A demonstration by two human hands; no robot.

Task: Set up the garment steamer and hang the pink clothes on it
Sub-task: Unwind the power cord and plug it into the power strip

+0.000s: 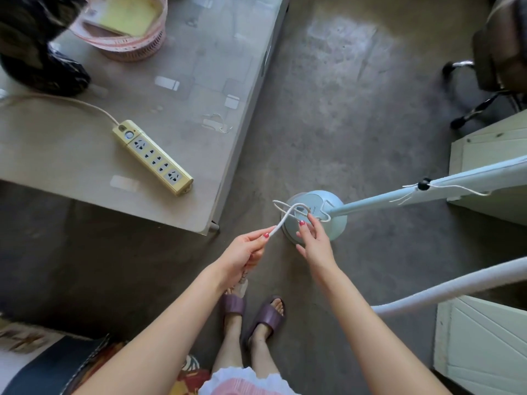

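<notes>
A: What are the hands doing?

B: The left hand (244, 253) pinches a white cord (281, 223) between thumb and fingers. The right hand (313, 240) is spread, fingers loose, nothing closed in it; its fingertips sit just at the loops of that cord.

A: Where does the cord go?

B: It rises from the left hand and loops over the top of the steamer base (315, 215), a round pale blue unit standing on the grey floor (328, 109), just beyond both hands.

A: And below the hands?

B: Two feet in purple slippers (266, 316) on the floor, with a pink, white-frilled hem at the bottom edge of the view.

A: The rest of the steamer?

B: A pale blue pole (379, 199) leans from the base toward the right edge, with a thin white string and a black bead on it. A white hose (445, 289) curves across the lower right, in front of a cream cabinet (484, 337).

A: Farther off?

B: To the left, a low table (71, 155). A yellow power strip (152, 156) lies near its front edge, all sockets free, its lead running off to the left edge. A pink basket (128, 29) sits at the table's far side beside a dark bundle I cannot identify. A chair with a wheeled base (490, 67) stands at the upper right.
</notes>
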